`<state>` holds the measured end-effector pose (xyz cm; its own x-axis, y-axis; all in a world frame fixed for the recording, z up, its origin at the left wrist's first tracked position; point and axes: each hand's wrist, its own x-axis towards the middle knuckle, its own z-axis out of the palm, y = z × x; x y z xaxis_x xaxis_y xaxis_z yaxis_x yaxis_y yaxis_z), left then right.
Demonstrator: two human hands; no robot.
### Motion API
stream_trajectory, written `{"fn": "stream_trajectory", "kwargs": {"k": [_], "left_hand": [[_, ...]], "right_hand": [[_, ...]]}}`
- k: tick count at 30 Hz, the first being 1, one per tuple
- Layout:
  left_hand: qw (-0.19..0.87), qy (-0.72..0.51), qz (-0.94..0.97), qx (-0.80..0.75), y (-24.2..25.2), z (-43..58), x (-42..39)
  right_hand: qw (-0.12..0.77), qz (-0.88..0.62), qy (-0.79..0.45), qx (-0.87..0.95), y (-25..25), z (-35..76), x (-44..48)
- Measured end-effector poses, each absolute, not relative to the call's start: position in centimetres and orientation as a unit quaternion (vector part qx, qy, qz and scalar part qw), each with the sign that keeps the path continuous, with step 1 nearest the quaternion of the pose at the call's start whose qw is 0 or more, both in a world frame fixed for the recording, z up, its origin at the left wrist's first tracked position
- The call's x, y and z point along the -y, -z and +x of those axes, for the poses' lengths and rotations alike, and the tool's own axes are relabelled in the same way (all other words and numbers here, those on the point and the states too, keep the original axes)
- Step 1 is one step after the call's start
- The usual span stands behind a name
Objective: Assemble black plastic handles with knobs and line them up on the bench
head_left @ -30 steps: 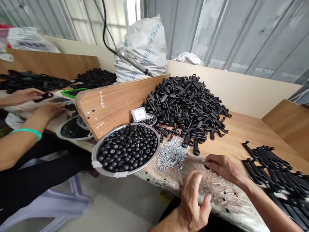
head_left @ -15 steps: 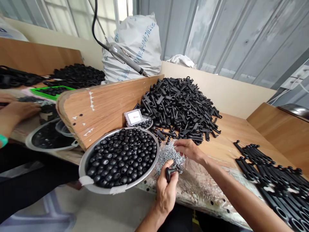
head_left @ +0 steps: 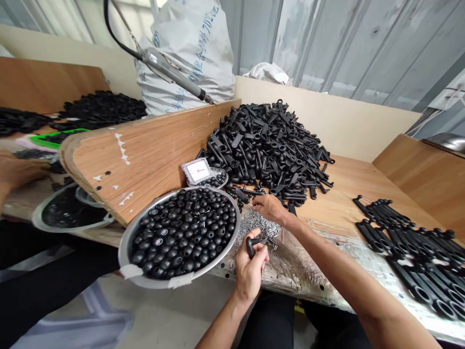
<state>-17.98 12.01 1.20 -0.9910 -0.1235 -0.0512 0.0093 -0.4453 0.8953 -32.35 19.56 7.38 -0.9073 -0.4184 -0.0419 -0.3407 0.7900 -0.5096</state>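
Note:
My left hand [head_left: 249,271] is closed around a small black plastic handle [head_left: 250,248], whose rounded end sticks up between thumb and fingers. It is just in front of a heap of small silver screws [head_left: 268,229]. Over the far side of those screws is my right hand [head_left: 271,208], fingers bent together and pointing left; whatever is between the fingertips is too small to make out. Behind it rises a large pile of black plastic handles [head_left: 269,150]. Left of both hands stands a metal bowl [head_left: 125,247] full of black round knobs [head_left: 185,232].
A wooden divider [head_left: 152,150] runs behind the bowl, beside a small dish with a square dial [head_left: 196,170]. An electric screwdriver [head_left: 174,77] hangs above. Rows of longer black handles [head_left: 410,257] lie at right. At far left, a co-worker's hand [head_left: 22,169] is visible.
My right hand has moved from above the screws to their far edge, near the black pile, its fingers now more curled. My left hand keeps the black handle, turned slightly. The view has shifted.

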Motion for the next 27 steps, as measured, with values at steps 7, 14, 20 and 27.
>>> {"fn": "stream_trajectory", "kwargs": {"k": [7, 14, 20, 27], "left_hand": [[0.062, 0.812, 0.051, 0.579, -1.3, -17.6, -12.5], [0.048, 0.712, -0.002, 0.701, -1.7, -13.4, -16.1], [0.038, 0.643, -0.048, 0.763, -1.9, -10.9, -19.1], [0.028, 0.637, -0.087, 0.766, -2.0, -9.4, -20.6]], "right_hand": [[0.234, -0.121, 0.756, -0.599, -7.4, -23.0, -27.3], [0.208, -0.086, 0.883, -0.411, -4.5, -14.8, -31.7], [0.15, -0.085, 0.89, -0.423, -4.6, -10.6, -34.2], [-0.024, -0.073, 0.781, -0.62, -5.1, -7.5, -35.0]]}}
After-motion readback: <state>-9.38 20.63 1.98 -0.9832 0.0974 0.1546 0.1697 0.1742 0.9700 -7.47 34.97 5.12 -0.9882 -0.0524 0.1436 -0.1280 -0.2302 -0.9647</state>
